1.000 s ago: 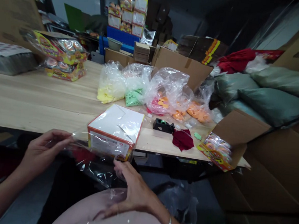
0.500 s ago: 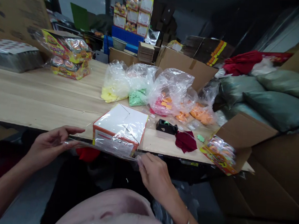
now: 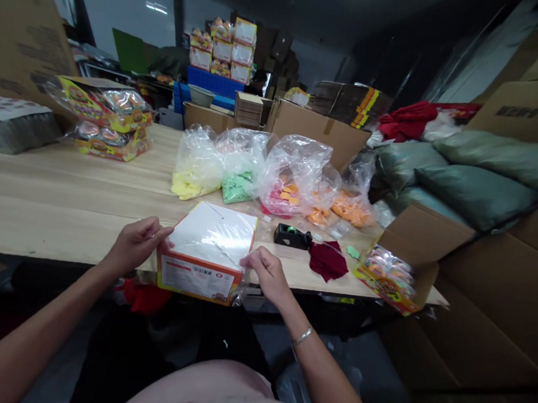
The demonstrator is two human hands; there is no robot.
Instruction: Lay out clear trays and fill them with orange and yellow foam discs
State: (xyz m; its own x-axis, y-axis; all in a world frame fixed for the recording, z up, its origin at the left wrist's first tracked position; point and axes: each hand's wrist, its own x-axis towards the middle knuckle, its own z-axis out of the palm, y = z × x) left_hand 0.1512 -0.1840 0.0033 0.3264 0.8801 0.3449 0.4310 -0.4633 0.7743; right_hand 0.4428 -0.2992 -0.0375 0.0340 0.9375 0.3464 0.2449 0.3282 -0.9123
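Note:
A white-topped cardboard box (image 3: pixel 215 234) with an orange-edged, printed front sits at the table's front edge, wrapped in a clear plastic bag (image 3: pixel 240 286). My left hand (image 3: pixel 138 241) is closed at the box's left side, fingertips pinching the film near the top corner. At the opposite corner, my right hand (image 3: pixel 266 272) pinches the film between thumb and fingers. Just right of the box lie a black tape dispenser (image 3: pixel 292 236) and a dark red cloth (image 3: pixel 328 260).
Clear bags of yellow pieces (image 3: pixel 191 183), green pieces (image 3: pixel 238 187) and orange pieces (image 3: pixel 354 209) stand behind. An open display box (image 3: pixel 391 273) is at right. Two filled display boxes (image 3: pixel 110 142) stand at left on the wooden table (image 3: pixel 63 210). Grey-green sacks (image 3: pixel 479 187) are piled at right.
Both hands have moved up from the film's loose front edge to the box's upper corners. The film no longer stretches out in front, and the box sits nearer to me. The view has shifted slightly.

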